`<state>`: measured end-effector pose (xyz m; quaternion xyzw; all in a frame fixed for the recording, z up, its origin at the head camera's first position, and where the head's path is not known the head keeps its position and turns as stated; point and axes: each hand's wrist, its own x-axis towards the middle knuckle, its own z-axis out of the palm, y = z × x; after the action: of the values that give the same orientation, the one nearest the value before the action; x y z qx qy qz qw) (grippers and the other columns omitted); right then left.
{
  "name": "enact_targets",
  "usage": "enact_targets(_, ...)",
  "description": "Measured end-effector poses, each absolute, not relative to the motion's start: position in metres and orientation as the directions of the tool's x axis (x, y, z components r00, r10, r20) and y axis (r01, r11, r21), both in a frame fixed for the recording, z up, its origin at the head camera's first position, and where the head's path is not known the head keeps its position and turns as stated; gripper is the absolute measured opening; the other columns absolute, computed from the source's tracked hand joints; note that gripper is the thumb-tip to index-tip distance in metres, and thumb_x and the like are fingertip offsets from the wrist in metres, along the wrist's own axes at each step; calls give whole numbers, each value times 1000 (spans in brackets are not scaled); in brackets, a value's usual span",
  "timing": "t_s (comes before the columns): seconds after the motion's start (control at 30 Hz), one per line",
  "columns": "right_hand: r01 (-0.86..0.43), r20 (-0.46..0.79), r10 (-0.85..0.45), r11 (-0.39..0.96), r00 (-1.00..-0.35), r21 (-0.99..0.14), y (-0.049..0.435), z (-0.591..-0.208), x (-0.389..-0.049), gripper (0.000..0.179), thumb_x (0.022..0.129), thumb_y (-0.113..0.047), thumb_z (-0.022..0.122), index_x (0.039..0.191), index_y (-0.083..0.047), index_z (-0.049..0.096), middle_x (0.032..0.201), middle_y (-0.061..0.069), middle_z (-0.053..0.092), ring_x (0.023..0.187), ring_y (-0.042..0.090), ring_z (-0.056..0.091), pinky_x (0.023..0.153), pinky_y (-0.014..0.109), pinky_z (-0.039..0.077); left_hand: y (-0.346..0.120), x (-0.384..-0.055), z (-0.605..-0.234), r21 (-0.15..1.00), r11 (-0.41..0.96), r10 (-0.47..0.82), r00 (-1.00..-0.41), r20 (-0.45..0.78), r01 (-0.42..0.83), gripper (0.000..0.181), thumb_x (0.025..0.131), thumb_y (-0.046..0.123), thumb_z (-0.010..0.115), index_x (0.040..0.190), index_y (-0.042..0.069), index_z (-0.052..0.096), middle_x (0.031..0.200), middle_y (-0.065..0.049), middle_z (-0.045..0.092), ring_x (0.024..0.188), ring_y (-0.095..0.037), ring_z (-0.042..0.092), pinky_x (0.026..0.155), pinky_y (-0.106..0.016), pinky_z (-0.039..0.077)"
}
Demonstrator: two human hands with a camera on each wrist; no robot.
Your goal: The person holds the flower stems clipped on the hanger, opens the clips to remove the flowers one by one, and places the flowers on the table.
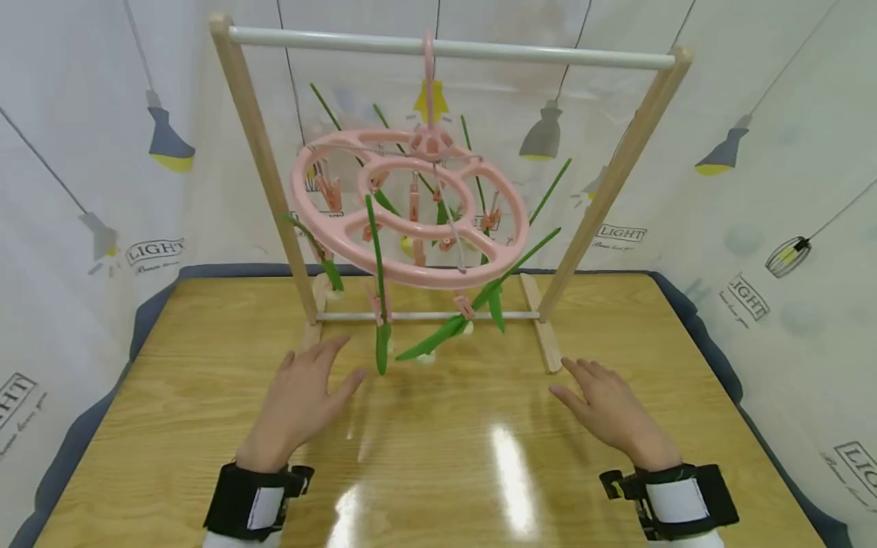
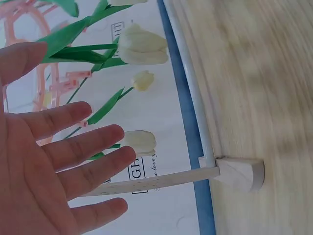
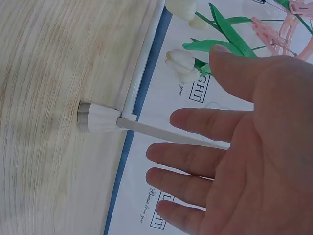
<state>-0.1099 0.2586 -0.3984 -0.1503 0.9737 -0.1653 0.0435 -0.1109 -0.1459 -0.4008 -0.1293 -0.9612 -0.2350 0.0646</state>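
Observation:
A pink round clothes-drying hanger (image 1: 404,270) hangs by its hook from the white bar of a wooden rack. Its pink clothespins (image 1: 464,307) hold several artificial tulips with green stems and leaves (image 1: 438,335), blossoms down. White tulip heads (image 2: 142,45) show clearly in the left wrist view, and another white tulip (image 3: 182,63) in the right wrist view. My left hand (image 1: 301,399) hovers left of the hanging flowers, fingers spread, holding nothing. On the other side, my right hand (image 1: 610,403) is near the rack's right foot, fingers extended and nothing in it.
The rack's wooden posts (image 1: 617,183) stand on short feet joined by a low white rod (image 1: 425,315). A white top bar (image 1: 329,40) spans them. The wood-grain table (image 1: 205,380) lies below, and a lamp-printed white curtain (image 1: 754,175) surrounds it.

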Motion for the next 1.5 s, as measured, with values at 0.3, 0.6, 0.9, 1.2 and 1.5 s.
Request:
enact_targets(0.3, -251, -40, -279, 910, -959, -331, 270, -394, -113, 60, 102, -36, 46, 138, 12, 43, 135, 43, 47, 125, 58, 40, 100, 73, 33, -134, -98, -375, 360, 876, 188, -915, 357, 321, 52, 91, 43, 60, 119, -2, 64, 108, -22, 72, 88, -37, 68, 70, -51, 58)
enact_targets(0.6, -251, -3, -269, 902, -963, -350, 277, -379, -118, 61, 102, -37, 44, 139, 12, 40, 136, 43, 45, 125, 58, 39, 100, 73, 34, -94, -93, -354, 408, 762, 351, -850, 393, 503, 42, 91, 38, 64, 114, 3, 66, 99, -13, 75, 78, -22, 68, 57, -35, 57)
enact_targets(0.9, -303, 41, -308, 888, -950, -346, 270, -367, -126, 60, 103, -36, 44, 141, 11, 39, 138, 39, 47, 125, 55, 41, 102, 70, 35, -65, -112, -357, 554, 684, 385, -880, 280, 475, 59, 99, 31, 52, 145, -2, 35, 140, -25, 52, 123, -35, 53, 96, -54, 52)
enact_targets(1.2, -352, 97, -340, 877, -936, -328, 262, -356, -136, 58, 102, -31, 47, 140, 11, 40, 136, 38, 48, 124, 53, 43, 102, 68, 38, -39, -140, -360, 767, 483, 403, -885, 233, 422, 75, 102, 41, 41, 155, 22, -8, 163, -19, 9, 145, -30, 20, 117, -54, 28)
enact_targets(1.5, -369, 137, -343, 865, -929, -340, 248, -339, -145, 57, 102, -31, 48, 139, 11, 41, 138, 39, 46, 127, 53, 40, 105, 68, 35, -18, -157, -356, 843, 344, 339, -891, 300, 415, 84, 97, 38, 55, 155, 25, -6, 147, -20, 41, 133, -31, 42, 105, -54, 45)
